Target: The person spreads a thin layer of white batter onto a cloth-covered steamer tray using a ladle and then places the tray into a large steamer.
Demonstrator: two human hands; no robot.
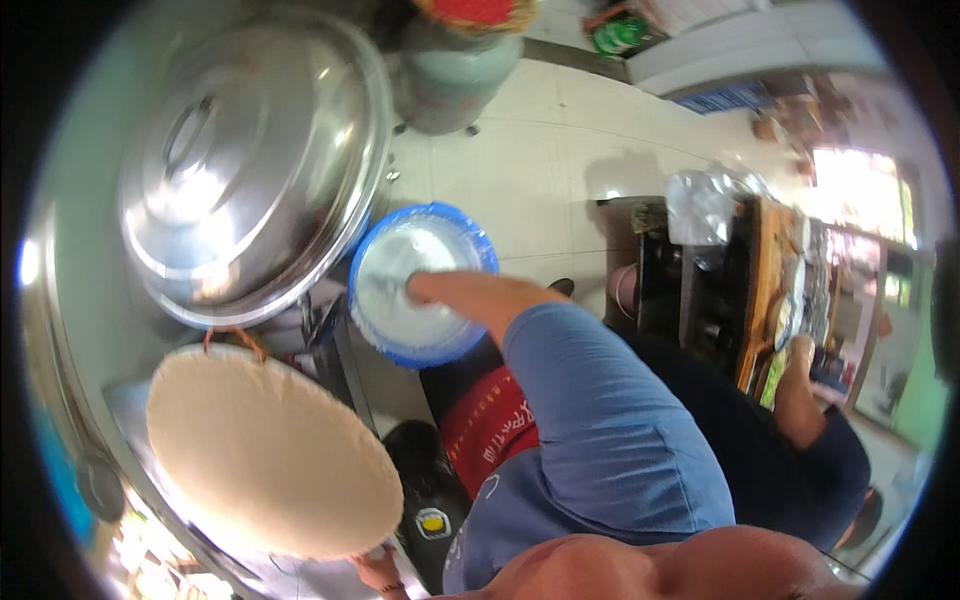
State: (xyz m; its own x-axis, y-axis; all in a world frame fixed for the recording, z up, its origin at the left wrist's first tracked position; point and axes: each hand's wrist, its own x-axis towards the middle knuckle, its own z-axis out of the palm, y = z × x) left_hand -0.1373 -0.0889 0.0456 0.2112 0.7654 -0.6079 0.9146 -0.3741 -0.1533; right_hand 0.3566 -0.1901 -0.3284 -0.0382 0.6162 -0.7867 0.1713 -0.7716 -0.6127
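Over a blue basin (pixel 489 247) of white, milky contents, my right hand (pixel 433 289) reaches in from a blue sleeve. Motion blurs its fingers; a small dark shape shows at their tips, and whether they hold it is unclear. At the lower left lies a large round board covered in pale cloth (pixel 274 457), with an orange-brown cord loop (pixel 238 341) at its far end. My left hand (pixel 375 568) is at the near rim of this board, its fingers partly hidden and apparently gripping the edge. Beyond the board, a large domed metal lid (pixel 262 172) covers a wide round vessel.
A grey-green gas cylinder (pixel 459 75) stands on the tiled floor (pixel 547 150), a red item on top. At right, a wooden-edged table (pixel 754 300) bears plastic-wrapped items. A person in dark clothing (pixel 765 457) is at the right, one hand (pixel 801 352) by that table.
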